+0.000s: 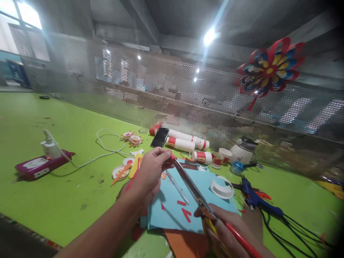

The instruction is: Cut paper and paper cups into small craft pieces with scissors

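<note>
My left hand [153, 168] pinches a small red paper piece [172, 156] between thumb and fingertips. In my right hand [228, 225] is a pair of scissors [192, 188], partly covered by my fingers, with yellow showing at the grip. Its blade tips reach the red paper. A red stick-like part [240, 236] runs out past my right hand; whether it belongs to the scissors I cannot tell. Below the blades lie light blue paper sheets [172, 220], bearing a pale pen [177, 186] and several red paper scraps [186, 215].
A blue glue gun [251, 195] with black cords lies right, near a white paper ring [222, 188]. Paper cups [201, 157], a kettle [243, 150] and a phone [160, 137] stand or lie behind. A purple power strip [43, 166] with charger sits left. Perforated metal panels [161, 89] border the table.
</note>
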`<state>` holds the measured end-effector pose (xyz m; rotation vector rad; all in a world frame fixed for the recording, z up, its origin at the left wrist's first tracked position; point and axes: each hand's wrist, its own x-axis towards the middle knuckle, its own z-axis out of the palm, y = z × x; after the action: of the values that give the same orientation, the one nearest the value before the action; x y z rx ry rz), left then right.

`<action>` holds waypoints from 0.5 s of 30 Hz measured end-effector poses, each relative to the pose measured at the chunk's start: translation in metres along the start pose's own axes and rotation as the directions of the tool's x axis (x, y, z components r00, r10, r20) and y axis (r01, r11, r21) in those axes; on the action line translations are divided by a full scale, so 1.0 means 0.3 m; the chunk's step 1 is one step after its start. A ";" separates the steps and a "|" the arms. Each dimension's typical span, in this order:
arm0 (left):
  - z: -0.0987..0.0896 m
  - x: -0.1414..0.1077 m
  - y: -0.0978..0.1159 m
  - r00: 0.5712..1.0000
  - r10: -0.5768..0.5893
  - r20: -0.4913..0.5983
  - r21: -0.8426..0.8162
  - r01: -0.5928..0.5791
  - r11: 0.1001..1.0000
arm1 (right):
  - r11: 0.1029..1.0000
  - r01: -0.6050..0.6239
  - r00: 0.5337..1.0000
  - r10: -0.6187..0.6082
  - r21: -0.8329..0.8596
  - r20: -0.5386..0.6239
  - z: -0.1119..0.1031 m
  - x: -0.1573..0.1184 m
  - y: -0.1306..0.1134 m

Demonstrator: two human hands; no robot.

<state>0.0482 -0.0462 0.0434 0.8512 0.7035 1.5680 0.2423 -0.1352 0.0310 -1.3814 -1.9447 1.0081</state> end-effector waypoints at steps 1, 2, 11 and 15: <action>-0.001 0.000 -0.003 1.000 0.006 0.000 -0.003 -0.006 1.000 | 1.000 0.024 1.000 -0.024 -0.011 -0.001 -0.001 0.010 0.006; -0.001 0.000 -0.006 1.000 0.011 -0.001 -0.004 -0.011 1.000 | 0.999 0.048 0.999 -0.048 -0.018 -0.003 0.001 0.017 0.014; 0.011 -0.014 -0.007 1.000 0.009 0.002 -0.004 -0.009 1.000 | 0.997 0.073 0.992 -0.076 -0.033 -0.105 0.042 0.012 0.040; 0.019 -0.016 -0.010 0.999 0.034 -0.007 -0.010 -0.034 0.999 | 0.992 0.059 0.958 -0.089 -0.115 -0.272 0.058 0.000 0.075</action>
<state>0.0549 -0.0507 0.0433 0.8547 0.6889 1.6047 0.2407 -0.1353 0.0026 -1.4119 -1.8459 0.6457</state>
